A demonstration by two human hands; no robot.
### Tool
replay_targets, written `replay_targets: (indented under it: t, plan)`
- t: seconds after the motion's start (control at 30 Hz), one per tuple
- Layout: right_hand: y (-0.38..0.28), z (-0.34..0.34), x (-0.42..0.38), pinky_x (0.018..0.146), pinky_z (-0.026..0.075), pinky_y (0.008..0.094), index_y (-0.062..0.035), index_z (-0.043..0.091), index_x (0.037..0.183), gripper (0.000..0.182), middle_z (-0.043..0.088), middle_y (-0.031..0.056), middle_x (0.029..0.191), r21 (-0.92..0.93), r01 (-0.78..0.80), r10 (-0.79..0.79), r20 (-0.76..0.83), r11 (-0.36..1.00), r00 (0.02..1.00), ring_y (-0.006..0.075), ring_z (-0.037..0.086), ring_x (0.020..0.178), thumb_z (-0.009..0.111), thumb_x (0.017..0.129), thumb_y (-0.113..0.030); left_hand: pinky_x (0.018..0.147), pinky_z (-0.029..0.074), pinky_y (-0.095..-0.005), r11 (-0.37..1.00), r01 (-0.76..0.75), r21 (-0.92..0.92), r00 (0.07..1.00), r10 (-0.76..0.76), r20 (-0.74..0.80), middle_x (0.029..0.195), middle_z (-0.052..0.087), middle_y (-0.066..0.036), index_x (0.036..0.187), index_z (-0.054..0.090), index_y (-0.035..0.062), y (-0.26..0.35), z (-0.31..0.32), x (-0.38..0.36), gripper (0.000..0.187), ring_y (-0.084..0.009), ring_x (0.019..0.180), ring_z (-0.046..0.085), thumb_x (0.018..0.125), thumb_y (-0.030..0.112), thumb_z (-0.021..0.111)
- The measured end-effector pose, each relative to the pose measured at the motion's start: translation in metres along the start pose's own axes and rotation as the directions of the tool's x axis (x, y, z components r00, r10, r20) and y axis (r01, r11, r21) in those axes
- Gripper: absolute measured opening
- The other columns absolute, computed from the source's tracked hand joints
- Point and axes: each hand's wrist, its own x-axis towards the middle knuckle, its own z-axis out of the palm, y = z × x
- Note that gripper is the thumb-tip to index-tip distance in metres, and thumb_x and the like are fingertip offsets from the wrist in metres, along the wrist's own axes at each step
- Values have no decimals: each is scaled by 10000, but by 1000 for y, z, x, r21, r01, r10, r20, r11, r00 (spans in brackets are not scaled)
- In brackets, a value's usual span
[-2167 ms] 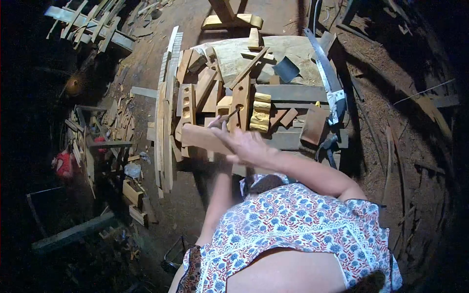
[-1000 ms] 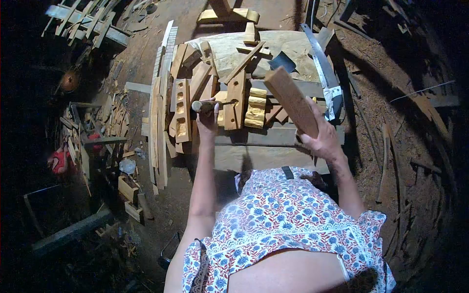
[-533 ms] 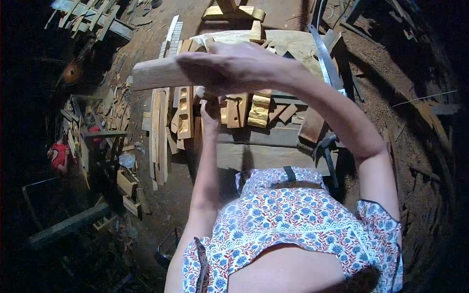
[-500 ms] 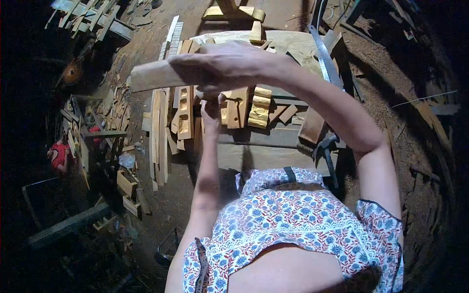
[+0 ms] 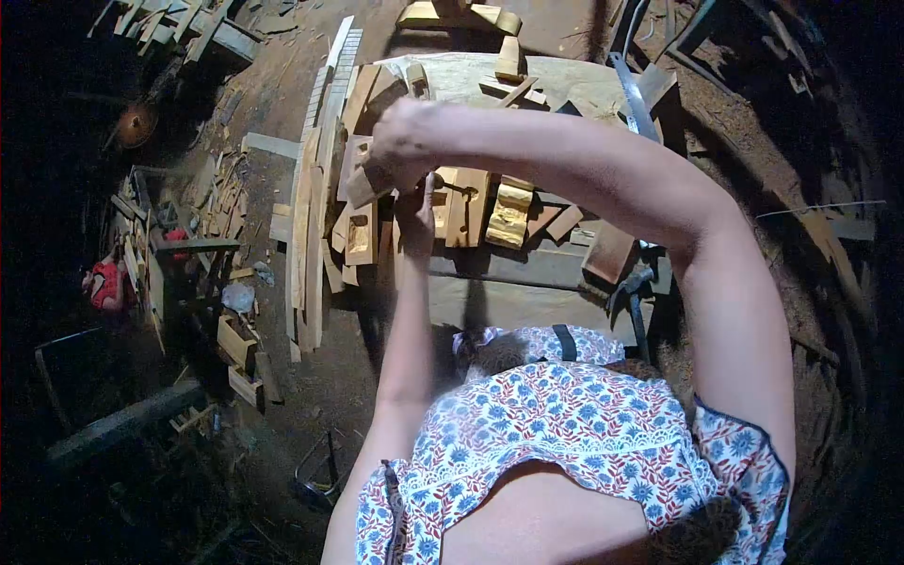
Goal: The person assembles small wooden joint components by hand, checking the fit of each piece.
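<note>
Head view, one frame. The person is standing over a low workbench of grey weathered planks [image 5: 527,268] heaped with offcuts.

Right hand [image 5: 400,141]: reaching across the body, fingers wrapped tight around a pale rectangular wooden block [image 5: 363,184] serving as a mallet. The block's free end is pointing down and left, sitting just above the left hand.

Left hand [image 5: 414,212]: fingers closed around what looks like the handle of a chisel; the tool itself is hidden behind both hands, so I cannot tell its angle or where its edge is resting.

Workpiece: a light brown upright wooden slat with a cut slot [image 5: 468,202] is lying on the bench just right of the left hand, beside a yellow scalloped carved block [image 5: 508,217]. Left of the hand, a tan board with rectangular mortise holes [image 5: 360,226] is leaning among long thin battens [image 5: 311,235].

Also lying about: a long steel handsaw blade [image 5: 636,99] at the far right edge, and a dark-headed hammer [image 5: 633,282] hanging off the near edge.

Judgement on technique: the blow is landing well only if the block's flat face is meeting the handle end squarely. The left fist should be staying low on the handle, clear of the strike, and the wrist should be keeping the tool steady.
</note>
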Motion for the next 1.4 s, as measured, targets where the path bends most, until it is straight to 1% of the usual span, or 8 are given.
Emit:
replay_targets:
  t: [0.17,0.37,0.43,0.57,0.77,0.97,1.17,1.4]
  plan:
    - [-24,-46,-12,593,514,294,-127,638,1034,364,650,83,868,68,-89,86,48,994,995,141,607,701,624,798,-404,838,453,-320,937,243,-253,959,-271,-85,977,629,-110,1091,561,-31,-31,15,-2,461,-226,913,599,842,348,646]
    - [-6,-6,-13,598,519,324,-207,520,1193,493,650,82,784,-89,-149,157,88,985,984,195,623,673,636,743,-373,700,461,-330,924,-209,-321,952,117,-284,859,632,-86,936,603,-45,2,13,-5,310,-169,764,571,871,258,626]
    - [5,-7,-15,614,525,355,-237,426,1300,607,648,95,779,86,-80,81,-16,993,997,213,629,685,615,748,-403,576,430,-374,779,624,58,779,-626,30,717,594,-86,785,597,-70,3,-6,4,444,-175,607,494,831,367,660]
    - [-14,-35,-62,717,524,390,-253,433,1293,577,656,147,941,420,-140,239,-193,897,951,289,644,832,619,776,-428,615,443,-315,756,361,-546,812,-543,-215,816,569,-110,796,512,-72,-75,12,8,496,-147,703,494,809,396,676]
    - [1,0,-74,716,530,422,-277,355,1369,671,655,144,963,382,-169,288,-281,908,915,306,648,806,582,761,-445,695,492,-329,658,519,-547,766,-641,-45,944,607,-127,912,531,-25,-39,-9,-1,311,-140,803,587,855,259,643]
    - [11,7,-79,755,527,427,-266,338,1383,713,652,162,951,396,-151,297,-337,906,894,304,647,821,578,733,-434,657,494,-293,804,442,-399,879,-477,13,872,617,-104,940,577,-84,-8,-24,-2,385,-137,668,581,842,279,660]
    - [8,5,-84,844,504,428,-265,301,1398,744,615,174,1049,415,-205,337,-277,887,900,312,627,902,591,738,-448,882,415,-280,804,443,-396,889,-451,81,1085,580,-54,1116,580,40,18,-3,-11,246,-140,995,534,916,181,552]
    - [5,-2,-95,900,508,422,-300,292,1396,726,600,154,1118,379,-235,335,-225,895,915,320,614,959,609,757,-437,832,449,-291,932,-80,-353,989,118,89,1057,594,-95,1101,521,-11,8,13,-5,250,-158,963,571,889,111,571]
